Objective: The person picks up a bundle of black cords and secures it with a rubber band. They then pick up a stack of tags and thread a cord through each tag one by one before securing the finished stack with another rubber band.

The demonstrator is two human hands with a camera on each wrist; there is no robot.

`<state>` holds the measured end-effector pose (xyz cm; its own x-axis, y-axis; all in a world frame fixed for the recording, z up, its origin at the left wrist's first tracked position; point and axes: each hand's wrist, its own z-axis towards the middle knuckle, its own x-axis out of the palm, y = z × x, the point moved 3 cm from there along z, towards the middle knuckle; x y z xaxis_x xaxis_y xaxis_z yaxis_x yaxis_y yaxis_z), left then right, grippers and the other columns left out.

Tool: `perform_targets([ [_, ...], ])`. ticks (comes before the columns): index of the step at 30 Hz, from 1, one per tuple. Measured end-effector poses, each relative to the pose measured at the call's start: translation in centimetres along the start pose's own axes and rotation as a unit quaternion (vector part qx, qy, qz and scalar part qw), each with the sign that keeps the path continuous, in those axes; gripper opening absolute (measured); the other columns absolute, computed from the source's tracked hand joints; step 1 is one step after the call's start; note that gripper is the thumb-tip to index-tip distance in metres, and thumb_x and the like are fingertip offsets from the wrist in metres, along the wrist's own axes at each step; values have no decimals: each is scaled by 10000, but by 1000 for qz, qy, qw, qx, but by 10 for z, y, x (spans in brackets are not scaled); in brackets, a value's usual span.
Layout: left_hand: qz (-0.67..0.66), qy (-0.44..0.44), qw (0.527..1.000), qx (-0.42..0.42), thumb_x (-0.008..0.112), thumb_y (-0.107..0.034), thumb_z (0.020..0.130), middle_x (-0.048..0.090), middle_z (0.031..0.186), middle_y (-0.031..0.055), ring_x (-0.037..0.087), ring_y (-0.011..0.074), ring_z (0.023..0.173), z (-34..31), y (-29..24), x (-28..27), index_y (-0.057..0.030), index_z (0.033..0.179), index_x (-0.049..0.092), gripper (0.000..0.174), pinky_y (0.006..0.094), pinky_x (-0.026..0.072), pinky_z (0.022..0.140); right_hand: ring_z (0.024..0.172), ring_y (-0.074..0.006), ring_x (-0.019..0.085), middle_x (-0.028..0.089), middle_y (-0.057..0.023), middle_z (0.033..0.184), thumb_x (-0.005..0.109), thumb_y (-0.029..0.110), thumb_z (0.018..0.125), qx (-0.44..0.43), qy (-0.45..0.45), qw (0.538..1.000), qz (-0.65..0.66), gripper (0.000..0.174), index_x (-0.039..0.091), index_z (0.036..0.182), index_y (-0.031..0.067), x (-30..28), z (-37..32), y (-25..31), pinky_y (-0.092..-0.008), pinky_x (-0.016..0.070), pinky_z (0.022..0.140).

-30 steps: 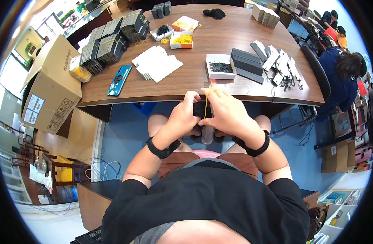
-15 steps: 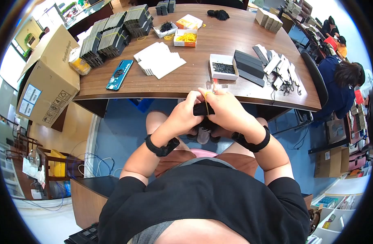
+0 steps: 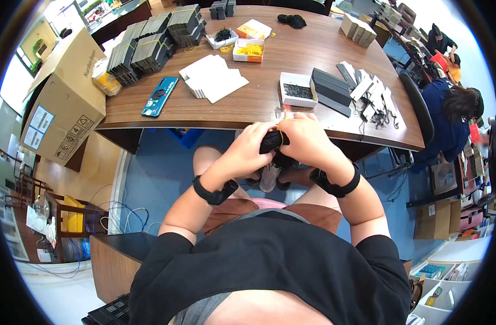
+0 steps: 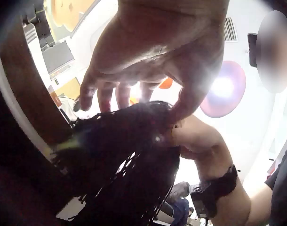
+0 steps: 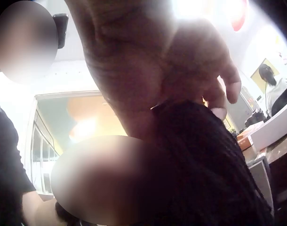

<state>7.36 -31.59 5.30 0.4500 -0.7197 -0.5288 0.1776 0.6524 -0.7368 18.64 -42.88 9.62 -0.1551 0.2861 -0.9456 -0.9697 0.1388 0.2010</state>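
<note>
Both hands hold a bundle of black cords [image 3: 271, 142] just off the table's near edge. The left hand [image 3: 249, 147] grips the bundle from the left; in the left wrist view its fingers curl over the black cords [image 4: 129, 141]. From the other side, the right hand [image 3: 306, 140] pinches it, with a bit of yellow band [image 3: 281, 134] showing at its fingers. In the right wrist view the cords [image 5: 200, 150] hang below the right hand [image 5: 167, 70]. Loose black strands hang under both hands in the head view.
On the table [image 3: 204, 115] lie a phone [image 3: 160, 96], white cards [image 3: 213, 78], a box of yellow bands [image 3: 249, 51], a box of small black pieces [image 3: 298, 90], dark strips [image 3: 331, 92] and white tags [image 3: 373, 95]. A carton [image 3: 64, 103] stands left.
The yellow band, stretched between the right fingers and thumb a second ago, now lies close at the bundle. The hands have come together around the black cords, which show more between them.
</note>
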Motion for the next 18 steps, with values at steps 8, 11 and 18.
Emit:
perform_targets([
  [8,41,-71,997,7,724,-176,774,541,882,99,521,274,891,11,-6,-10,-28,848,633,189,369,428,823,900,-269,631,683,-79,810,726,219,669,0,75,995,-72,188,674,803,97,0,14,3,-416,423,800],
  [11,57,-58,997,-13,718,-143,744,544,856,114,539,274,872,14,-8,-7,-12,810,621,176,361,439,807,885,-254,626,683,-65,810,730,221,672,-6,57,993,-107,179,672,801,111,13,12,2,-407,410,802],
  [18,22,-117,992,-33,661,-89,713,535,801,123,552,280,738,14,-4,-10,9,717,586,124,349,465,675,871,-262,616,669,-62,810,750,209,637,0,22,994,-108,248,651,840,107,3,8,10,-398,418,810],
])
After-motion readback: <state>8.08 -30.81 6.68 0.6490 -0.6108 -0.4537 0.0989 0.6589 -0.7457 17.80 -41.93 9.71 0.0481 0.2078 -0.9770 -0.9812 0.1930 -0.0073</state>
